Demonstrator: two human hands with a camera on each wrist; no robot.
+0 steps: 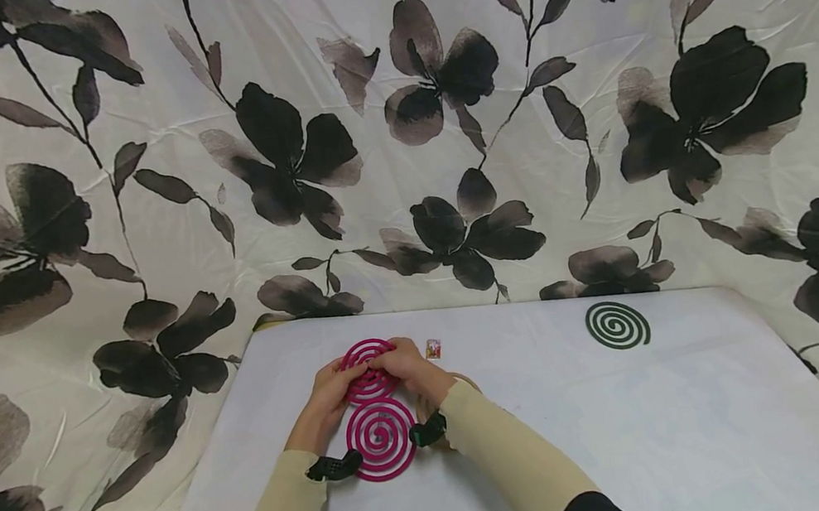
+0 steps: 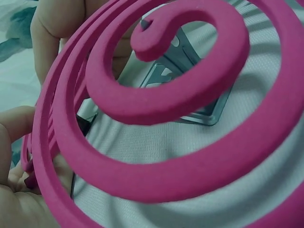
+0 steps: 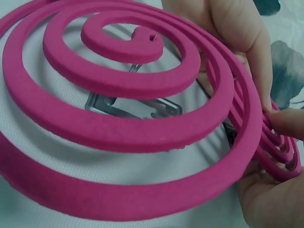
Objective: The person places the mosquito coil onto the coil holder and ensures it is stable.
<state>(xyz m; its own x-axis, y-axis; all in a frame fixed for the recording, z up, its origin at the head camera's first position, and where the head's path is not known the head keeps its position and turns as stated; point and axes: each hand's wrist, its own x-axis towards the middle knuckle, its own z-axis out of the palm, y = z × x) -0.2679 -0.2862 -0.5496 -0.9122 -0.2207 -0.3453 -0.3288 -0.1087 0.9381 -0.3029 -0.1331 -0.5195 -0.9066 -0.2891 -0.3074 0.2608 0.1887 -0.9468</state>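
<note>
Both hands hold one pink mosquito coil near the table's back edge. The left hand grips its left side and the right hand its right side, thumbs meeting near the middle. Closer to the person, between the wrists, is a second pink mosquito coil. Through its rings both wrist views show a grey metal stand, and a small metal tip shows at the coil's centre. In the right wrist view, the held coil appears edge-on between fingers and thumb.
A dark green mosquito coil lies at the back right of the white table. Beside the right hand is a small colourful packet. A brown rounded object lies partly hidden beneath the right forearm. Flower-printed cloth hangs behind.
</note>
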